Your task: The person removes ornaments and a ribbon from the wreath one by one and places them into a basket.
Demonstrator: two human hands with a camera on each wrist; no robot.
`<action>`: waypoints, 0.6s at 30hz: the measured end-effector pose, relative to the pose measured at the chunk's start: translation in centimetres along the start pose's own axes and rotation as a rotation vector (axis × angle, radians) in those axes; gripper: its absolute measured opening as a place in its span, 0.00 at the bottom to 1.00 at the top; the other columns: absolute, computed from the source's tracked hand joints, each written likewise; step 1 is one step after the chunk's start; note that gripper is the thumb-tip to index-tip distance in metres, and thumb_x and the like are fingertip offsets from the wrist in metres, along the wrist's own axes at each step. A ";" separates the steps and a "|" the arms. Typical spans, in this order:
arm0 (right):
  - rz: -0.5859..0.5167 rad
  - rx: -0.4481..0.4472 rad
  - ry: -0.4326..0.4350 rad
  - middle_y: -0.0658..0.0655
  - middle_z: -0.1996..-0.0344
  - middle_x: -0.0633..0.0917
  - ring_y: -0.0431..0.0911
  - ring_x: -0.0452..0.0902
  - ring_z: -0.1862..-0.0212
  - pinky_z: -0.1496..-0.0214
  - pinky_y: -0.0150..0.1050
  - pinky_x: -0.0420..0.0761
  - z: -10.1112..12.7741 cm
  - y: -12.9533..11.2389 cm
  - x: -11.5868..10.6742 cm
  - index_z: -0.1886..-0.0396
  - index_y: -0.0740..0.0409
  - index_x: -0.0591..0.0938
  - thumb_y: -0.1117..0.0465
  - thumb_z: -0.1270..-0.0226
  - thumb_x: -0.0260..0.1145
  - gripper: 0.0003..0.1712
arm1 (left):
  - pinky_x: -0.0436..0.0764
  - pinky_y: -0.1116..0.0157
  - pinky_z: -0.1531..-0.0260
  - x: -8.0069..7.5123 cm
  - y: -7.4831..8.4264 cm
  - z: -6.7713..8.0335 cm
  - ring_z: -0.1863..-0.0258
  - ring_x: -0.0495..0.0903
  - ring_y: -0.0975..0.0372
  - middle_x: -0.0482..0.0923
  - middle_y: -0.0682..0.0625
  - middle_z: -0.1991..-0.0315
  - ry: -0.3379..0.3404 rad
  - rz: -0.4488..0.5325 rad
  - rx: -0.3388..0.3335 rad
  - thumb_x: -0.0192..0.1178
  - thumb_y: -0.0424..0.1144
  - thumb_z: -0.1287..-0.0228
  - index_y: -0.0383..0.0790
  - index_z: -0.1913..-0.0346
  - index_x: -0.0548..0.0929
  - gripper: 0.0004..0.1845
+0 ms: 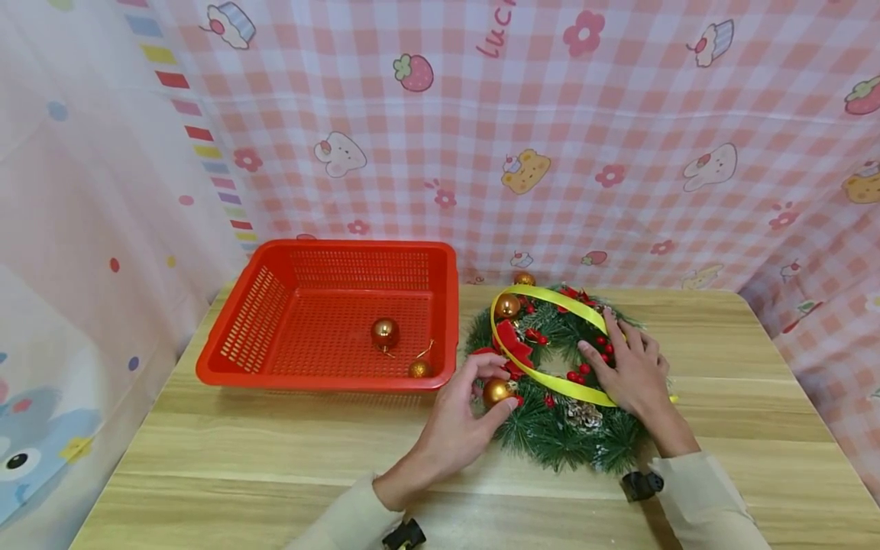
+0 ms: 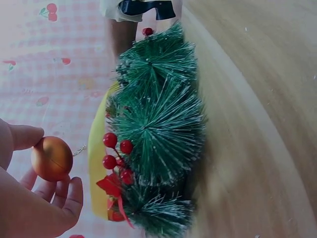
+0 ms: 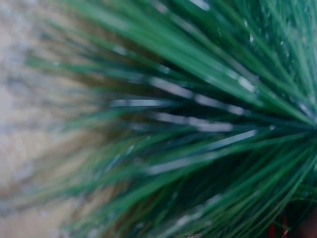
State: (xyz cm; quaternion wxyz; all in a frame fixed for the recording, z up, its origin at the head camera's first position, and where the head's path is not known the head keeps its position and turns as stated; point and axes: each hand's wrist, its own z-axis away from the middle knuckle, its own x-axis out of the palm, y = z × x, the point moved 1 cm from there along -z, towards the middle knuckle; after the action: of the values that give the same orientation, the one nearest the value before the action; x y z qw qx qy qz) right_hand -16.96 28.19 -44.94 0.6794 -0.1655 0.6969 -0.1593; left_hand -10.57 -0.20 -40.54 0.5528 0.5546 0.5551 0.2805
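Note:
A green pine wreath [image 1: 564, 428] with red berries, a red bow and a yellow ribbon [image 1: 550, 300] lies on the wooden table [image 1: 275, 473]. My left hand [image 1: 459, 428] pinches a gold bauble [image 1: 496, 392] at the wreath's near left edge; the left wrist view shows that gold bauble [image 2: 51, 158] between thumb and fingers, beside the wreath [image 2: 158, 134]. My right hand [image 1: 629, 368] rests flat on the wreath's right side, fingers straight. The right wrist view shows only blurred pine needles [image 3: 198, 129].
A red plastic basket [image 1: 234, 359] stands at the left of the table, holding two gold baubles [image 1: 385, 333] [image 1: 419, 369]. Two more gold baubles [image 1: 507, 306] sit on the wreath's far side. Pink checked cloth [image 1: 550, 137] hangs behind and to both sides.

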 end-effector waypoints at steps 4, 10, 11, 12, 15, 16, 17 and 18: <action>0.000 0.001 0.001 0.72 0.25 0.51 0.76 0.44 0.30 0.42 0.77 0.48 0.0 0.0 0.0 0.19 0.45 0.40 0.31 0.26 0.43 0.46 | 0.76 0.62 0.53 -0.5 0.4 -0.1 0.52 0.76 0.63 0.80 0.52 0.50 -0.004 0.007 -0.006 0.66 0.33 0.37 0.42 0.39 0.73 0.24; 0.000 -0.001 0.002 0.72 0.25 0.52 0.76 0.45 0.30 0.42 0.78 0.48 0.0 -0.1 0.0 0.19 0.45 0.40 0.31 0.25 0.42 0.46 | 0.75 0.59 0.52 -1.7 0.9 -0.5 0.52 0.77 0.62 0.81 0.53 0.50 0.031 0.010 0.006 0.66 0.34 0.36 0.45 0.39 0.73 0.24; 0.001 -0.002 0.001 0.72 0.25 0.52 0.76 0.45 0.30 0.42 0.78 0.49 0.0 -0.1 0.0 0.19 0.45 0.40 0.31 0.25 0.42 0.46 | 0.74 0.60 0.53 -1.9 1.0 -0.6 0.52 0.77 0.62 0.81 0.52 0.49 0.040 0.008 0.011 0.66 0.34 0.36 0.46 0.38 0.73 0.24; 0.000 -0.002 0.000 0.72 0.25 0.52 0.76 0.45 0.30 0.42 0.78 0.49 0.0 -0.2 0.0 0.19 0.45 0.40 0.31 0.25 0.42 0.46 | 0.74 0.61 0.53 -2.2 1.0 -0.7 0.51 0.77 0.62 0.81 0.51 0.49 0.047 0.005 0.014 0.66 0.35 0.36 0.47 0.38 0.73 0.25; 0.000 -0.002 0.001 0.72 0.25 0.52 0.76 0.45 0.30 0.42 0.78 0.49 0.1 -0.2 0.0 0.19 0.46 0.41 0.31 0.25 0.42 0.46 | 0.74 0.62 0.55 -3.0 1.1 -0.9 0.54 0.76 0.62 0.81 0.49 0.47 0.061 0.000 0.018 0.66 0.35 0.36 0.48 0.38 0.72 0.25; 0.001 -0.002 0.001 0.72 0.25 0.52 0.76 0.45 0.30 0.42 0.78 0.49 0.1 -0.2 0.0 0.19 0.46 0.41 0.31 0.25 0.42 0.46 | 0.75 0.63 0.56 -3.3 1.1 -0.9 0.54 0.76 0.62 0.81 0.49 0.47 0.065 0.001 0.017 0.66 0.35 0.36 0.49 0.37 0.72 0.26; 0.000 -0.002 0.002 0.72 0.25 0.52 0.76 0.45 0.30 0.42 0.78 0.49 0.1 -0.2 0.0 0.19 0.46 0.41 0.31 0.25 0.42 0.46 | 0.75 0.63 0.57 -3.5 1.1 -1.0 0.55 0.76 0.62 0.81 0.49 0.47 0.069 -0.003 0.017 0.66 0.35 0.36 0.49 0.37 0.72 0.26; 0.000 -0.002 0.002 0.73 0.25 0.52 0.76 0.45 0.30 0.42 0.78 0.49 0.1 -0.2 0.0 0.19 0.46 0.41 0.31 0.25 0.42 0.46 | 0.76 0.64 0.57 -3.8 1.1 -1.1 0.56 0.76 0.62 0.81 0.50 0.47 0.074 -0.006 0.016 0.66 0.34 0.36 0.49 0.37 0.72 0.26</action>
State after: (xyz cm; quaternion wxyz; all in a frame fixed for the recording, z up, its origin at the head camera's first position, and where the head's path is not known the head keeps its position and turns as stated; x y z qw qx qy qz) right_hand -16.86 28.03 -44.84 0.6785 -0.1658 0.6977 -0.1590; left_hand -12.08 -3.17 -38.15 0.5282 0.5465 0.5793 0.2946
